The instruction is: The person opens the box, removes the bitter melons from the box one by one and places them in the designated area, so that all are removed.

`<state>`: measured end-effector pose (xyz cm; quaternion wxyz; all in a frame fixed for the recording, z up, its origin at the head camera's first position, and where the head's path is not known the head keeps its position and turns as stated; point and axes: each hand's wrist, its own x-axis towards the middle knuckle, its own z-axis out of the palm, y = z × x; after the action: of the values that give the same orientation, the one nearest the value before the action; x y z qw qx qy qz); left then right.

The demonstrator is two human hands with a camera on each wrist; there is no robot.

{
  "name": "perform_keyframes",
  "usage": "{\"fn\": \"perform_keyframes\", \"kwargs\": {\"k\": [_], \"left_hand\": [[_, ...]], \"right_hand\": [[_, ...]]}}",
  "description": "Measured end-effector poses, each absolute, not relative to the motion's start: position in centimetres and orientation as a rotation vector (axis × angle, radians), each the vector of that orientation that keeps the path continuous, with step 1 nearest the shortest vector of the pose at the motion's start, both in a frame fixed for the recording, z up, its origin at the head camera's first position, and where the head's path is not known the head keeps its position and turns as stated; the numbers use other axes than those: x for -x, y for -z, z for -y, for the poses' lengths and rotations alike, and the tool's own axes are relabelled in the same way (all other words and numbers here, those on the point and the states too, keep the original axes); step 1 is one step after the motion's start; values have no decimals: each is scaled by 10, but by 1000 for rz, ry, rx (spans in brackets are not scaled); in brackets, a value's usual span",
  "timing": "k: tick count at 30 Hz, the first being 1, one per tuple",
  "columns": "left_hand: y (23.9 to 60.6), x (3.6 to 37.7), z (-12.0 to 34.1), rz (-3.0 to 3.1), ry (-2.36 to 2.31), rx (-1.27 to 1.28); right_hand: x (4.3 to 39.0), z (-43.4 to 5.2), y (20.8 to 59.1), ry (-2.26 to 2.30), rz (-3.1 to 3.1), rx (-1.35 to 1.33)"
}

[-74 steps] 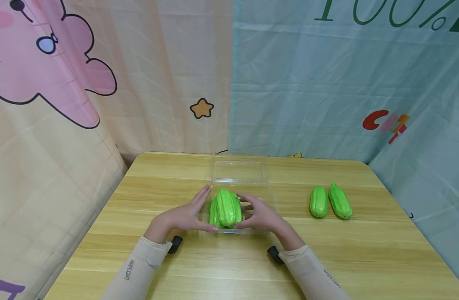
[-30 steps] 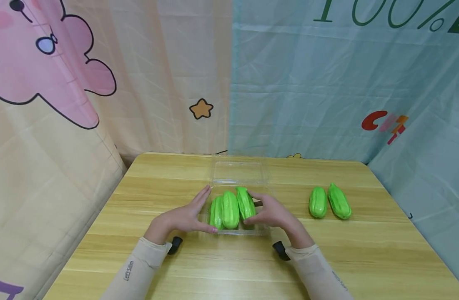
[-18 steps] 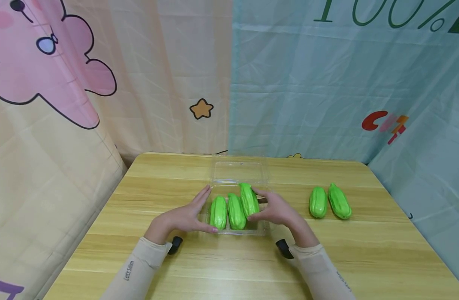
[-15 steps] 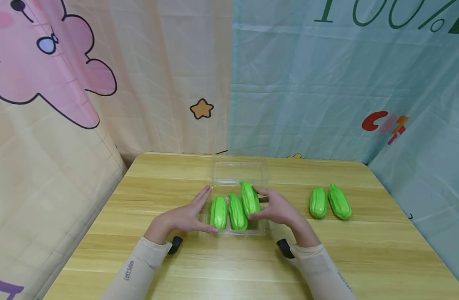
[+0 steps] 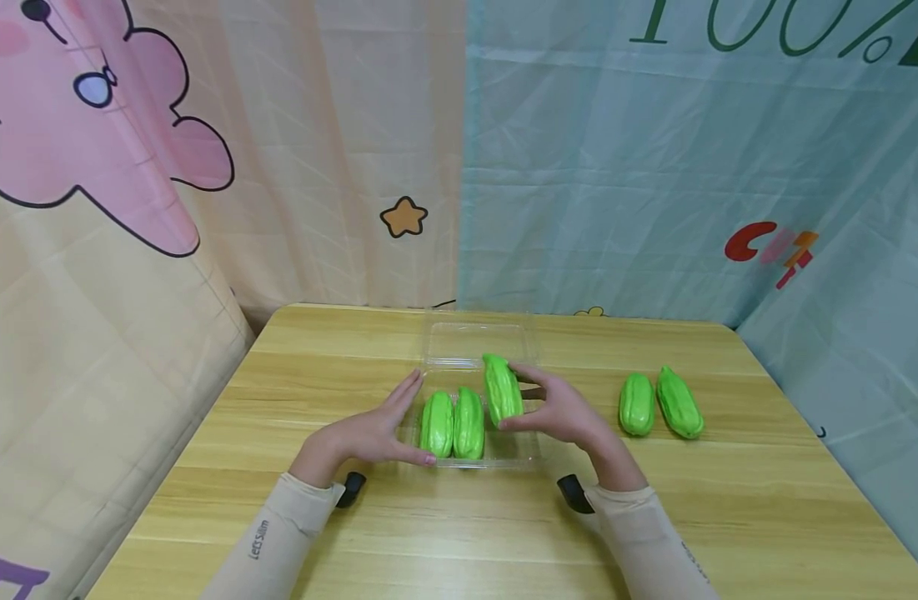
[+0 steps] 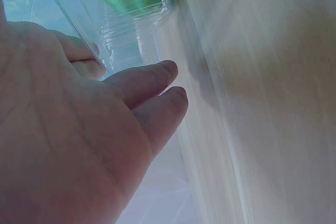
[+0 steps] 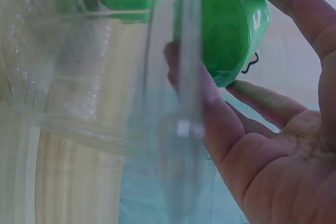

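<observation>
A clear plastic clamshell box (image 5: 517, 454) lies with its lid folded back at the table's middle. Two bright green ridged gourds, the left gourd (image 5: 437, 425) and its neighbour (image 5: 469, 423), lie side by side in its left part. My right hand (image 5: 559, 410) pinches a third green gourd (image 5: 503, 390), raised and tilted over the box's right part; in the right wrist view this gourd (image 7: 231, 30) sits between thumb and fingers. My left hand (image 5: 374, 432) spans the box's left side with fairly straight fingers, its thumb at the front corner. In the left wrist view, that hand (image 6: 68, 124) is beside the box wall.
Two more green gourds, a shorter one (image 5: 637, 404) and a pointed one (image 5: 679, 403), lie on the table (image 5: 736, 500) to the right. The open box lid (image 5: 477, 343) reaches toward the back edge. Printed curtains (image 5: 338, 150) hang behind.
The green gourds, bunched together earlier, now lie apart. My right hand has moved right and slightly away from me, carrying the third gourd off the other two. The left hand stays put.
</observation>
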<state>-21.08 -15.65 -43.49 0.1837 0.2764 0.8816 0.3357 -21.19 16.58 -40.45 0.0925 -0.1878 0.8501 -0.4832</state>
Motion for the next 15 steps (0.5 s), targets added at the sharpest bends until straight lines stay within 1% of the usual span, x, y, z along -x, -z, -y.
{"fn": "perform_keyframes", "kwargs": {"k": [15], "left_hand": [[435,211,156,-2480,-958,-771]], "right_hand": [[212,-175,396,1512,-2495,542]]}}
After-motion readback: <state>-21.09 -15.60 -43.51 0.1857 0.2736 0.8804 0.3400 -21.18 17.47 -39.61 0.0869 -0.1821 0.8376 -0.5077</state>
